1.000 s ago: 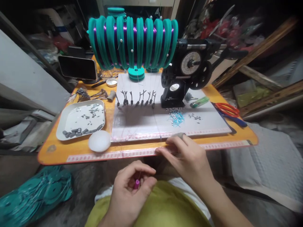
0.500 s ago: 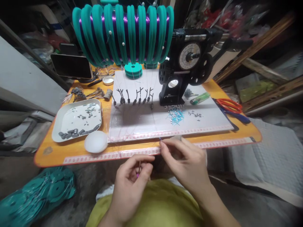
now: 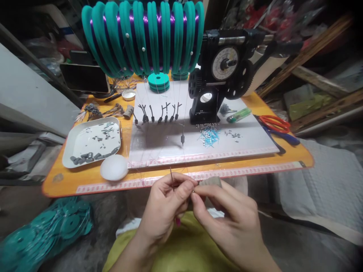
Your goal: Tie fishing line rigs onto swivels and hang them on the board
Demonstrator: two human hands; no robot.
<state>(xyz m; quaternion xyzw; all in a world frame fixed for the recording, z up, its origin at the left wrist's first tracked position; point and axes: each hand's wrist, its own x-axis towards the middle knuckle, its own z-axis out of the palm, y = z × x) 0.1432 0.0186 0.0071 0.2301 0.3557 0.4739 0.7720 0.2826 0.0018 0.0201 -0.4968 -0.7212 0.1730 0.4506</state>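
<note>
Thin tool (image 3: 171, 178) in the left hand (image 3: 163, 206), held by curled fingers, shaft tilted left toward its far tip, magenta end (image 3: 177, 221) near; right hand (image 3: 232, 206) just right, pinching tiny dark piece (image 3: 193, 191), fingertips close; farther out, dark weight (image 3: 182, 139) hanging over white board (image 3: 244, 147).

We see an orange table (image 3: 58, 186) above a grey floor (image 3: 105, 221), with a pale upright panel (image 3: 25, 77) at left. Wooden beams (image 3: 314, 54) cross at right before cluttered plastic bags (image 3: 286, 19), where our room's corners fall dark
</note>
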